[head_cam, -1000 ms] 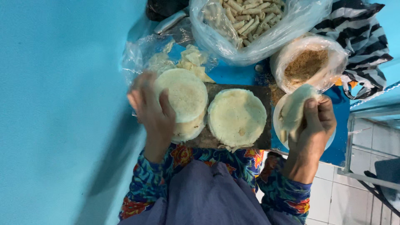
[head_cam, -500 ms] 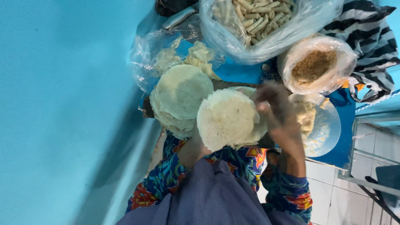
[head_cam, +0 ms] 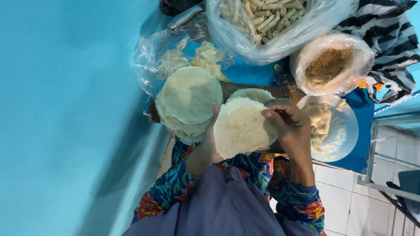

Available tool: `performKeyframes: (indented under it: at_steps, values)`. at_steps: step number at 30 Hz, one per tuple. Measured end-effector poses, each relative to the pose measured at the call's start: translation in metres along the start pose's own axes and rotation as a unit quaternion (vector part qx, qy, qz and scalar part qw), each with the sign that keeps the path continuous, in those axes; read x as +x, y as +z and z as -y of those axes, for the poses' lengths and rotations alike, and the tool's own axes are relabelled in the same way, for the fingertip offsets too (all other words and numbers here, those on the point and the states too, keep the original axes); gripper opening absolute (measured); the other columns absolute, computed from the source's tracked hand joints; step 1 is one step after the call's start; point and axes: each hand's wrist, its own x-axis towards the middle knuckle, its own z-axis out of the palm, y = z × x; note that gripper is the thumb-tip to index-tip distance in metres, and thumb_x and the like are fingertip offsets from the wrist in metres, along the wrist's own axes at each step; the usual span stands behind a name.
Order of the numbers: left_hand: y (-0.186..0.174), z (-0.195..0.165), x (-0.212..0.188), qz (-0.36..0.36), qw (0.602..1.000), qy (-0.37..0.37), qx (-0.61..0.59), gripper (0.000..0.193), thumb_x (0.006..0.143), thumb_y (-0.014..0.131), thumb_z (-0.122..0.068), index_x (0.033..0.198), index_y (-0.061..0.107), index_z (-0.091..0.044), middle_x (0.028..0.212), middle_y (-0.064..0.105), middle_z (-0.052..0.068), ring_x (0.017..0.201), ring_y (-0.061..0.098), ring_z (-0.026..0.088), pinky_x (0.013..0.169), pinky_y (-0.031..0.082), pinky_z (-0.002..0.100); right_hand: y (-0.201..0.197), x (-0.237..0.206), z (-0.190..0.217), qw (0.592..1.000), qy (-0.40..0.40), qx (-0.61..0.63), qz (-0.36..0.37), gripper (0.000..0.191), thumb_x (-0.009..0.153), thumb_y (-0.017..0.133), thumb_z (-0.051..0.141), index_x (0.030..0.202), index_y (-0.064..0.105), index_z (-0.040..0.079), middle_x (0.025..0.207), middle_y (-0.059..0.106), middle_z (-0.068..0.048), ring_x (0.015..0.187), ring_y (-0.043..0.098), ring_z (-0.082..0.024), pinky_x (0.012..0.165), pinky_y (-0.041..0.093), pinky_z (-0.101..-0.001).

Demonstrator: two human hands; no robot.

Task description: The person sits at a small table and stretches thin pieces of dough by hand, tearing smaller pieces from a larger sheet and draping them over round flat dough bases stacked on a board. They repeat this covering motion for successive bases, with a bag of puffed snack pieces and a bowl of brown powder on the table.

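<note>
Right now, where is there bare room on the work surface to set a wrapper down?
Little. One blue strip lies between the scraps bag, rolls bag and board; another sits between filling bag and glass plate. The board is crowded by the wrapper stack and both hands.

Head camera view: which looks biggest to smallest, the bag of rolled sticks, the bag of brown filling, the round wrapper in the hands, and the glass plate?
1. Bag of rolled sticks, though cut off at the top edge.
2. Bag of brown filling.
3 and 4. Round wrapper and glass plate look about alike; the wrapper is raised nearer the camera, and the right hand hides part of the plate, so unranked.
</note>
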Motion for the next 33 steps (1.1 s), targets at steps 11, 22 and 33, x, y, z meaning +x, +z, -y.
performKeyframes:
  at_steps: [11,22,33]
  values:
    - [0.018,-0.015,-0.007,-0.119,0.908,0.155,0.371,0.035,0.104,0.067,-0.026,0.126,0.067,0.003,0.110,0.073,0.009,0.095,0.070,0.014,0.082,0.059,0.033,-0.031,0.009,-0.024,0.981,0.102,0.162,0.007,0.006,0.097,0.067,0.003,0.103,0.069,0.003,0.090,0.069,0.001,0.078,0.063,-0.006,0.069,0.050,-0.0202]
    - [0.034,-0.010,-0.010,-0.117,0.852,0.236,0.453,0.031,0.110,0.060,-0.022,0.127,0.068,0.003,0.109,0.072,0.006,0.096,0.066,0.010,0.086,0.056,0.028,-0.039,0.005,-0.028,0.958,0.121,0.249,0.073,0.012,0.100,0.069,0.012,0.103,0.069,0.001,0.087,0.065,0.000,0.076,0.057,-0.008,0.069,0.045,-0.0223]
    - [0.055,-0.010,-0.012,-0.123,0.786,0.225,0.563,0.026,0.113,0.059,-0.021,0.126,0.072,-0.002,0.103,0.073,0.009,0.090,0.067,0.014,0.077,0.057,0.032,-0.031,0.002,-0.028,0.995,0.025,0.053,0.084,0.008,0.101,0.068,0.009,0.104,0.070,0.001,0.093,0.069,-0.004,0.084,0.060,-0.012,0.076,0.047,-0.0274]
